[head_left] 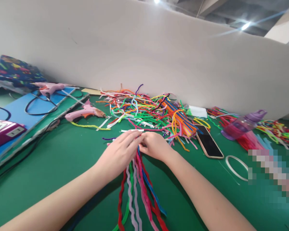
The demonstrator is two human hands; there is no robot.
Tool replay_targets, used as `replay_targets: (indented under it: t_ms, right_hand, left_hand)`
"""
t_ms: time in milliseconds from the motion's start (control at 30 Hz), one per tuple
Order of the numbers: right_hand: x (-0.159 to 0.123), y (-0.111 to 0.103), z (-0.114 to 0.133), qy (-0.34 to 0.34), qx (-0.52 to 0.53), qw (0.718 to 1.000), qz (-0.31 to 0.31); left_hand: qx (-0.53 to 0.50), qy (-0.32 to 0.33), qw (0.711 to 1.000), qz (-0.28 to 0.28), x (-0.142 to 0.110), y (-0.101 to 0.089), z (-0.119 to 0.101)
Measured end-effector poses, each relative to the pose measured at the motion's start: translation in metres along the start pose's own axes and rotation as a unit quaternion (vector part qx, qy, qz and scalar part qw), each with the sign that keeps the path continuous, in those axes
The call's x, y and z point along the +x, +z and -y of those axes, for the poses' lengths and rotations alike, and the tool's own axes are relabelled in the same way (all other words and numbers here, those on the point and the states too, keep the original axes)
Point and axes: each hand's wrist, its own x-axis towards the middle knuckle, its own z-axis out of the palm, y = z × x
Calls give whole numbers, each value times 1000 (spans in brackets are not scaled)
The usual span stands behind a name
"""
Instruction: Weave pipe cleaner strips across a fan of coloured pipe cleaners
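Observation:
A bundle of long pipe cleaners (pixel 135 195) in red, pink, white, green and blue fans out across the green table toward me. My left hand (pixel 118 154) lies over the bundle's far end, its fingers together and bent around it. From the other side my right hand (pixel 155 144) pinches the same end, thumb and fingers closed. The two hands touch at the fingertips, and the gripped ends are mostly hidden beneath them. Just beyond the fingers is a large tangled pile of pipe cleaners (pixel 139 110) in many colours.
Two pink glue guns, one near (pixel 83 112) and one farther (pixel 50 87), are at left by a purple power strip (pixel 6 133) and black cords. At right are a phone (pixel 210 141), a white ring (pixel 236 168) and a purple bottle (pixel 242 125). A pale wall (pixel 144 48) stands behind.

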Motion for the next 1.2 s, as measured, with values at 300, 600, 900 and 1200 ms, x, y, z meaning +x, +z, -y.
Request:
replay_targets:
  t_ms: [300,600,900,1200]
  right_hand:
    - [-2,-28,-9,79,156,984,18]
    - [22,-19,-15,157,98,982,-34]
    - [49,-16,-31,230,180,953,83]
    - [57,-25,-21,265,155,942,136]
  left_hand:
    - [-54,-17,990,132,-9,40,10]
    - [-56,-7,992,117,-8,39,8]
    - [-55,1,993,106,-9,38,8]
    - [-64,-4,994,83,-12,44,9]
